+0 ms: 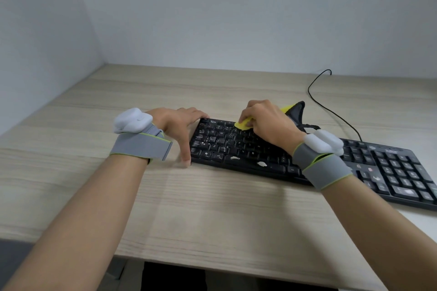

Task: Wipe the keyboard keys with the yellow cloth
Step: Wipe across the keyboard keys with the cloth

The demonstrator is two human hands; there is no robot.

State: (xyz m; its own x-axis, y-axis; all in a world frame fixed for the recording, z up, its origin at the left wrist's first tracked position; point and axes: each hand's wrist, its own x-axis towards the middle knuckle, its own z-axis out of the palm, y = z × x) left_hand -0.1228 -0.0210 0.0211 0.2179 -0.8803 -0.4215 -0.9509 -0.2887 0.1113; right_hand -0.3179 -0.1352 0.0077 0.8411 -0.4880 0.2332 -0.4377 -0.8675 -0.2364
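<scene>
Pressing down near the top row of keys, the right hand [264, 123] curls its fingers round the yellow cloth [243, 123], its grip clenched on the fabric so that only a yellow fold shows under the fingertips and a yellow and black tail sticks out behind the knuckles at 1 o'clock. The wrist is cocked upward, with a grey strap and a white pod on it. The left hand [179, 125] braces the black keyboard [236, 146] at its left end: fingers straight over the far corner, thumb down against the near corner, grip released and holding nothing. The keyboard lies slanted on the bench [118, 106], its right end running toward 4 o'clock and out of frame. White crumbs sit on the lower keys. A black cable [331, 106] trails off at 1 o'clock. Bare wood stretches wide toward 9 and 12 o'clock up to the walls; the bench's near edge runs across at 6 o'clock.
</scene>
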